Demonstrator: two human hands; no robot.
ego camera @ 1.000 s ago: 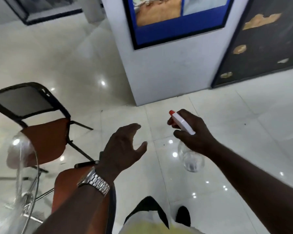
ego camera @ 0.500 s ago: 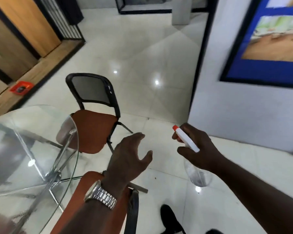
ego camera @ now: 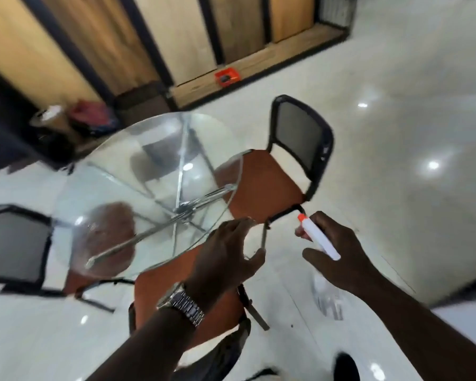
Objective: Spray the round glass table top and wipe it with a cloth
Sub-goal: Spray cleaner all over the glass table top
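Clear plastic spray bottle (ego camera: 326,296) in right hand (ego camera: 338,254) grip, left hand (ego camera: 226,259) wide, round glass table top (ego camera: 138,193).

I can read no text, label, brand or number anywhere here; the white spray bottle with the orange nozzle (ego camera: 318,241) in my right hand (ego camera: 338,257) shows a plain, unmarked head; the silver metal wristwatch (ego camera: 182,303) on my left wrist is turned so its face is hidden; the small red box (ego camera: 227,76) on the wooden ledge is too blurred to make out any writing.
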